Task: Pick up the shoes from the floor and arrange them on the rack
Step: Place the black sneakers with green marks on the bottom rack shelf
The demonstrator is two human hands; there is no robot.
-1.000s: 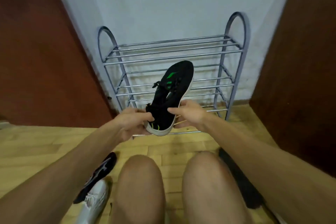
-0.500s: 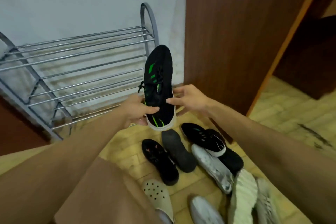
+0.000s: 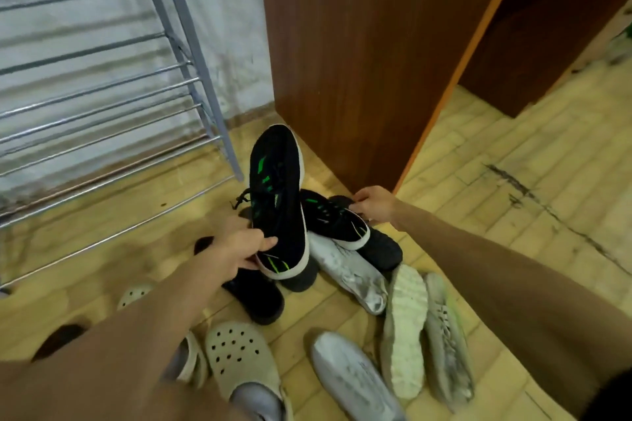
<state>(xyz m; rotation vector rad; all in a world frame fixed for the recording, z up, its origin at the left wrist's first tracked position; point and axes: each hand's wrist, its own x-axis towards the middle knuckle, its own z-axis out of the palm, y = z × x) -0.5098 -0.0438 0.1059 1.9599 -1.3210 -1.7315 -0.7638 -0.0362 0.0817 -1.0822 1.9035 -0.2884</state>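
**Q:** what's diff vs 1 s ago? thought u were abt to shelve it

**A:** no more 2-hand hold. My left hand [image 3: 236, 249] has the black/green shoe [image 3: 277, 195] alone now, fingers wrapped round the heel end, thumb on top. My right hand [image 3: 376, 207] is off it and out at its twin [image 3: 333, 220] on the floor pile. Fingers are curled right at the twin's far edge, but I can't tell if they've got hold yet. My head also swings right, so the rack [image 3: 191, 24] sits off to the left and the pile is front and centre.

**Q:** so what's that mean for the job?

**A:** imo I'm grabbing the mate 1st so the pair goes up together. 0 shoes on the rack bars I can see.

**Q:** which way's the shoe pointing?

**A:** It's held up above the pile, long axis running near straight away from me, toe toward the wall, heel at my hand, upper facing me. The twin lies diagonal, heel bottom-right, toe tucked behind the held 1.
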